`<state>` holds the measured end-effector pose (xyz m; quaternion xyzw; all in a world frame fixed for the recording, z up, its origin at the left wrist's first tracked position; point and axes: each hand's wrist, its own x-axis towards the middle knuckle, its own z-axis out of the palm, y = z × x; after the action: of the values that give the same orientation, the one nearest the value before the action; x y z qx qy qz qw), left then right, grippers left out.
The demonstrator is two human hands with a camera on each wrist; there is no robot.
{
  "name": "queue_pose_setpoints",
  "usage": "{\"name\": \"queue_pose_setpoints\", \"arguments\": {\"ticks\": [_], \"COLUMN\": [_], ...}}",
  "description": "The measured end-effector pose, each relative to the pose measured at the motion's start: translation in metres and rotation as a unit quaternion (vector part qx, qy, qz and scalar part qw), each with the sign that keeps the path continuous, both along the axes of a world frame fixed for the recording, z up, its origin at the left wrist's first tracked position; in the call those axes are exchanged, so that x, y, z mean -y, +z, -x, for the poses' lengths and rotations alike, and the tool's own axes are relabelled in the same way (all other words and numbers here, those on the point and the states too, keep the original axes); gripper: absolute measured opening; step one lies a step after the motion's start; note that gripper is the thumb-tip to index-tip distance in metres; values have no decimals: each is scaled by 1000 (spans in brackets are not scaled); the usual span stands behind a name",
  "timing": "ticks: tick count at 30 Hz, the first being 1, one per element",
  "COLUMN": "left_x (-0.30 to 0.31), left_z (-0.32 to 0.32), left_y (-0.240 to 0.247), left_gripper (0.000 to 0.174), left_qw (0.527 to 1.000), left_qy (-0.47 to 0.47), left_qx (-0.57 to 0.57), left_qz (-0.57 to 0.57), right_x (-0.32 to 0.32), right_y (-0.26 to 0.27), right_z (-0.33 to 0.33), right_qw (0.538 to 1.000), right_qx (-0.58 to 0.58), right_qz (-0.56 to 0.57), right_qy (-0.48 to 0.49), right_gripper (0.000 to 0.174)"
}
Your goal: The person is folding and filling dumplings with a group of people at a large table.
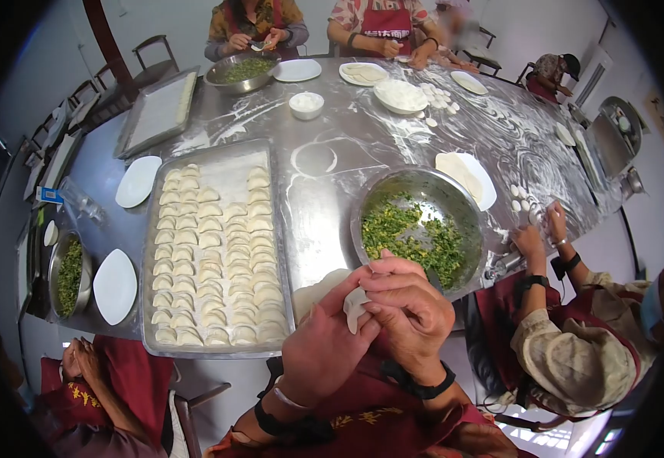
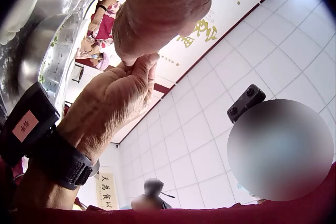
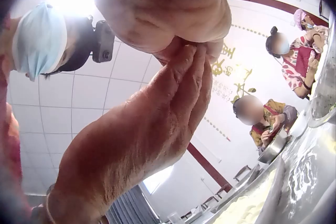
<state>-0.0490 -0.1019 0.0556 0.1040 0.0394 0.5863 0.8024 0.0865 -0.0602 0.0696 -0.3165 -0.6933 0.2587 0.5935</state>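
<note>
Close in front of the body, both hands meet around a white dumpling (image 1: 353, 309). My left hand (image 1: 328, 347) cradles it from the left, and my right hand (image 1: 412, 309) pinches its dough edge from the other side. In both wrist views, the left hand (image 3: 142, 119) and right hand (image 2: 113, 98) join at the fingers, which hide the dumpling. Just beyond the right hand sits a metal bowl (image 1: 473, 229) of chopped green and yellow filling (image 1: 400, 229). To the left, a metal tray (image 1: 148, 305) bears rows of folded dumplings (image 1: 210, 256).
A plate of wrappers (image 1: 458, 172) stands behind the bowl. White plates (image 1: 116, 286), a flour bowl (image 1: 306, 105) and another tray (image 1: 152, 114) are on the floured metal table (image 1: 316, 206). Other people work around it; one person's hands (image 1: 530, 240) are at the right.
</note>
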Motion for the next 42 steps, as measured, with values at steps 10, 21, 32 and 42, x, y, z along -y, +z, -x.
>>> {"name": "queue_pose_setpoints", "arguments": {"ticks": [10, 21, 32, 42], "left_x": [-3, 0, -2, 0], "left_z": [-4, -18, -20, -19], "left_y": [17, 10, -7, -3], "left_gripper": [65, 66, 49, 57], "left_qw": [917, 995, 994, 984], "left_qy": [8, -55, -79, -126], "left_qx": [-393, -89, -64, -125], "left_qz": [-70, 6, 26, -15], "right_x": [6, 5, 8, 9], "right_y": [9, -4, 0, -9], "right_z": [-17, -31, -49, -57], "right_qw": [996, 999, 993, 989], "right_qx": [8, 3, 90, 123], "right_qz": [86, 18, 63, 28], "right_qy": [28, 26, 47, 82], "right_gripper": [28, 13, 24, 16]}}
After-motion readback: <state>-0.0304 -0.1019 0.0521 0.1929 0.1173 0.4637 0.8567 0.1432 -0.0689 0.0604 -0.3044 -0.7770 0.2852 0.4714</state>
